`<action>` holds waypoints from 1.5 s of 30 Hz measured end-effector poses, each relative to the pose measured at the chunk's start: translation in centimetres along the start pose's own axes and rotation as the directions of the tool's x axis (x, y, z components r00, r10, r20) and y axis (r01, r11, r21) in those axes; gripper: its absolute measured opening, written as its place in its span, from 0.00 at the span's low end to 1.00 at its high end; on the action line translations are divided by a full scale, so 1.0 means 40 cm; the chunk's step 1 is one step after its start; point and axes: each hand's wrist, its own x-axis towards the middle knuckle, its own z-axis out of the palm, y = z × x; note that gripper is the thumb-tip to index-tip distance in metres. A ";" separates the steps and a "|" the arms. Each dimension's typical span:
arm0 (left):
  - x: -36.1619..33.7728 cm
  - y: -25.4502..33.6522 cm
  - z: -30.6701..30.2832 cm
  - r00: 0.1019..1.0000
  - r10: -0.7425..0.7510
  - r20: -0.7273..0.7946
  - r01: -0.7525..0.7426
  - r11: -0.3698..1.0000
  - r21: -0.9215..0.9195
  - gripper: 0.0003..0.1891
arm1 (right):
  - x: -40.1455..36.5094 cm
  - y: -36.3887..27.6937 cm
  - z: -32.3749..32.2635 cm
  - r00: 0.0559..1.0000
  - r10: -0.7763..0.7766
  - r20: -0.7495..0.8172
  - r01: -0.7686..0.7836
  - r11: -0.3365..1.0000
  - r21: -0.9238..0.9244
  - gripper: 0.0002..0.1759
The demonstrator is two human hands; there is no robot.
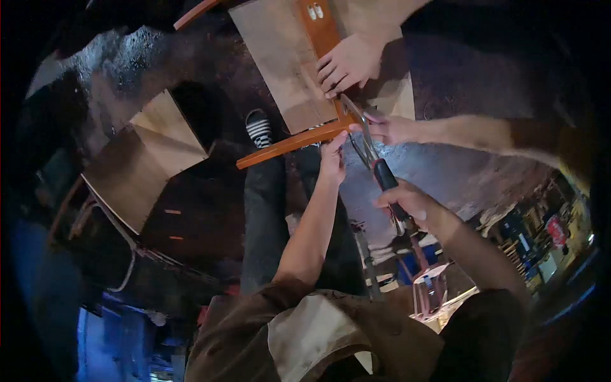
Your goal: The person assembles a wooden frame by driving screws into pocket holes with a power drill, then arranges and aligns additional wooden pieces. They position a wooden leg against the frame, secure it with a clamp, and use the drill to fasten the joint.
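Observation:
My right hand (410, 200) is closed around the black handle (385, 175) of a hacksaw, whose pale metal frame (363, 130) reaches up to the end of an orange-brown wooden bar (283, 148). Near that same end, my left hand (334, 156) grips the bar from below. The bar meets an orange-brown board (321, 35) at an angle, forming a joined wooden piece. Another person's hand (350, 63) presses on the board, and that person's other hand (391, 129) is at the joint, right beside the saw frame. The blade's edge is hidden among the hands.
Pale plywood (270, 63) lies beneath the board. Bent plywood seat (149, 159) stands at the left on the dark floor. My legs (264, 216) stretch forward, with a striped sandal (259, 129) below the bar. Assorted clutter (433, 283) fills the lower right.

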 end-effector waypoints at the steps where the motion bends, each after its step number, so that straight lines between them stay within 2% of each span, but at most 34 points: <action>1: 0.009 0.004 0.006 0.992 -0.006 0.122 0.006 1.000 0.005 0.13 | 0.005 0.003 -0.003 1.000 0.007 -0.009 -0.008 1.000 -0.027 0.14; 2: 0.018 0.010 0.003 0.993 0.000 0.119 0.003 1.000 -0.023 0.13 | 0.010 0.007 0.000 0.998 0.054 -0.022 -0.055 0.998 -0.022 0.16; 3: 0.035 0.012 -0.006 0.975 0.009 0.221 -0.019 0.999 0.044 0.15 | 0.016 0.009 0.001 0.995 0.099 -0.033 -0.099 0.995 -0.013 0.19; 4: 0.053 0.012 -0.014 0.946 0.010 0.323 -0.048 0.993 0.111 0.17 | 0.020 0.006 0.000 0.996 0.084 -0.014 -0.085 0.995 -0.046 0.28; 5: 0.067 0.008 -0.022 0.947 0.014 0.322 -0.047 0.994 0.095 0.17 | 0.020 0.000 0.003 0.996 0.091 -0.020 -0.092 0.994 -0.059 0.28; 7: 0.084 -0.007 -0.035 0.963 0.052 0.265 -0.087 0.988 0.124 0.19 | 0.014 -0.010 0.013 0.995 0.095 -0.010 -0.095 0.995 -0.021 0.37; 11: 0.133 -0.038 -0.072 0.954 0.021 0.300 -0.050 0.995 0.092 0.19 | 0.018 -0.004 0.005 0.996 0.085 -0.008 -0.084 0.995 0.049 0.41; 13: 0.146 -0.058 -0.076 0.960 0.062 0.274 -0.077 0.996 0.041 0.19 | 0.019 0.006 -0.002 0.993 0.117 -0.011 -0.115 0.987 0.111 0.44; 14: 0.150 -0.065 -0.076 0.960 0.061 0.272 -0.072 0.997 0.031 0.19 | 0.016 0.000 0.004 0.992 0.124 -0.017 -0.121 0.987 0.105 0.44; 16: 0.157 -0.076 -0.073 0.960 0.097 0.263 -0.105 0.994 0.019 0.18 | 0.001 -0.024 0.023 0.995 0.099 -0.017 -0.095 0.982 0.161 0.32; 19: 0.164 -0.088 -0.076 0.946 0.135 0.294 -0.144 0.990 0.008 0.19 | 0.006 -0.027 0.016 0.993 0.118 -0.007 -0.117 0.984 0.133 0.38; 23: 0.149 -0.102 -0.055 0.938 0.213 0.275 -0.205 0.977 -0.056 0.18 | 0.010 -0.027 0.012 0.993 0.117 0.019 -0.118 0.984 0.135 0.39; 25: 0.112 -0.079 -0.024 0.920 0.339 0.196 -0.346 0.938 0.000 0.18 | 0.004 -0.039 0.011 0.990 0.143 0.014 -0.143 0.983 0.112 0.44; 31: 0.069 -0.051 0.024 0.926 0.348 0.143 -0.359 0.931 0.061 0.17 | 0.013 -0.039 -0.001 0.989 0.141 0.038 -0.144 0.987 0.076 0.44; 34: 0.068 -0.057 0.032 0.909 0.405 0.102 -0.408 0.913 0.016 0.16 | 0.014 -0.036 -0.001 0.985 0.170 0.003 -0.170 0.984 0.060 0.42; 38: 0.069 -0.063 0.035 0.910 0.397 0.121 -0.398 0.917 -0.016 0.16 | 0.007 -0.053 -0.001 0.984 0.176 -0.004 -0.176 0.984 0.003 0.38; 40: 0.068 -0.063 0.038 0.916 0.390 0.095 -0.399 0.911 0.105 0.16 | 0.004 -0.056 0.000 0.980 0.199 0.005 -0.199 0.980 0.031 0.37; 41: 0.066 -0.065 0.041 0.916 0.390 0.094 -0.399 0.911 0.106 0.16 | 0.006 -0.053 -0.004 0.980 0.199 0.006 -0.199 0.979 0.030 0.37; 43: 0.059 -0.063 0.048 0.881 0.472 0.028 -0.472 0.882 -0.005 0.15 | 0.012 -0.047 -0.013 0.984 0.179 0.007 -0.179 0.984 0.001 0.37; 45: 0.065 -0.057 0.036 0.891 0.454 0.019 -0.454 0.891 -0.020 0.14 | 0.004 -0.057 0.002 0.979 0.200 -0.024 -0.200 0.980 -0.003 0.37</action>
